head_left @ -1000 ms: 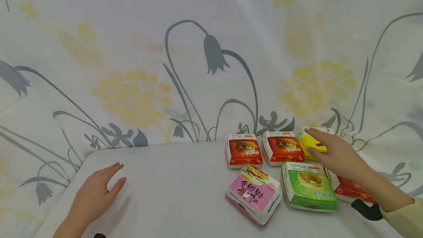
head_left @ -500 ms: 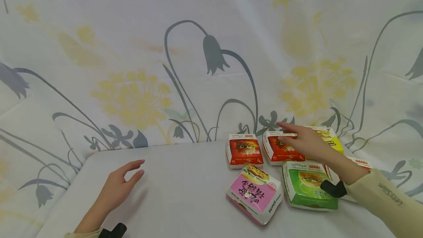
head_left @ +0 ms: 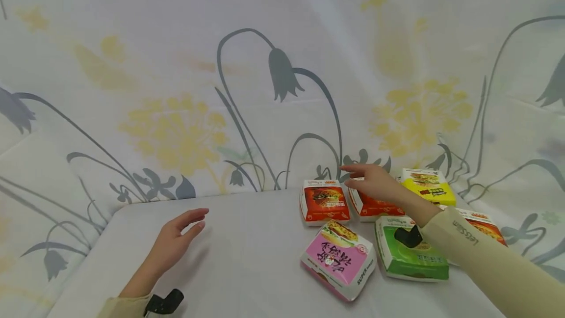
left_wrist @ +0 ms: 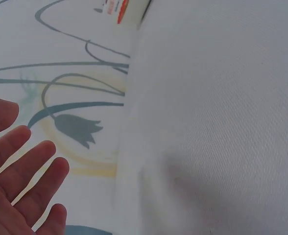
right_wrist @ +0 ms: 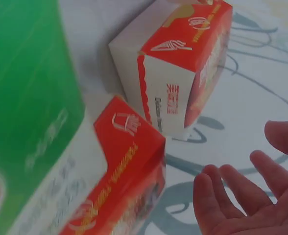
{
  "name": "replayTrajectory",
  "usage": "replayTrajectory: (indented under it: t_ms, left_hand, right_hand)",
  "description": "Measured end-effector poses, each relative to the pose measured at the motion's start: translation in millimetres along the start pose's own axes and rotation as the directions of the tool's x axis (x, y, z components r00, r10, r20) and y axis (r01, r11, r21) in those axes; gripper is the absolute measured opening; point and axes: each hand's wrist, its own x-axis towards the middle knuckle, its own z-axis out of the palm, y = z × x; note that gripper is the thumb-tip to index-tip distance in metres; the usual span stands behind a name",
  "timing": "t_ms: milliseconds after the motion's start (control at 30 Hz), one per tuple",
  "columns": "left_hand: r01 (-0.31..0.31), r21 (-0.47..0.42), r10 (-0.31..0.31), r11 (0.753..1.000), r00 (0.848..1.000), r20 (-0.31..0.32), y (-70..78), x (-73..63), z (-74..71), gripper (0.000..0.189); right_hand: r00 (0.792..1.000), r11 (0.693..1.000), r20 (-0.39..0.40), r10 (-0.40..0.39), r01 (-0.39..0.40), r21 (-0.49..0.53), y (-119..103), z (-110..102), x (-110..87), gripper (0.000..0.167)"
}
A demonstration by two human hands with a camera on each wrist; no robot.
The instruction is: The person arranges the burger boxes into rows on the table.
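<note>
My right hand hovers over a red burger box in the back row, hiding part of it, fingers fairly straight and holding nothing. Just left of its fingertips stands another red burger box; the right wrist view shows a gap between the fingers and this box. My left hand is held above the white tabletop at left, its fingers relaxed and apart from any object. A pink burger box lies turned at an angle in front. Beside it a green burger box is partly covered by my right wrist.
A yellow burger box stands at the back right. Another red box sits at the right, partly behind my sleeve. Behind the white tabletop hangs a flower-printed cloth.
My right hand has moved left from above the yellow box to above the back red box. My left hand has shifted right over the tabletop. The boxes stay put.
</note>
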Motion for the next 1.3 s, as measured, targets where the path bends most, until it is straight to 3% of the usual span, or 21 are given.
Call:
replayTrajectory:
  t_ms: [200, 367, 700, 1033, 1200, 1300]
  left_hand:
    - [0.003, -0.073, -0.001, 0.997, 0.999, 0.033, 0.4, 6.9, 11.0, 0.034]
    - [0.008, -0.142, -0.001, 0.99, 0.999, 0.047, 2.6, 12.8, 19.2, 0.032]
    - [0.025, -0.326, 0.015, 0.945, 0.993, 0.118, 4.9, 16.0, 35.1, 0.033]
    - [0.003, -0.366, 0.046, 0.931, 0.991, 0.125, 8.6, 20.2, 47.9, 0.033]
    - [-0.023, -0.357, 0.075, 0.934, 0.988, 0.133, 9.0, 20.3, 52.8, 0.033]
    - [-0.003, -0.349, 0.058, 0.937, 0.987, 0.148, 9.9, 20.6, 55.3, 0.035]
  right_hand:
    - [0.997, 0.996, 0.069, 0.043, -0.049, 0.076, -1, 15, 13.6, 0.054]
    - [0.991, 0.996, 0.126, 0.053, -0.061, 0.066, -3, 18, 19.2, 0.055]
    - [0.982, 0.993, 0.166, 0.09, -0.102, 0.064, 0, 24, 30.0, 0.053]
    - [0.981, 0.992, 0.156, 0.116, -0.121, 0.022, -2, 37, 39.3, 0.045]
    - [0.975, 0.989, 0.174, 0.138, -0.144, 0.024, -8, 43, 44.3, 0.043]
    - [0.973, 0.989, 0.187, 0.137, -0.146, 0.033, -12, 47, 49.1, 0.041]
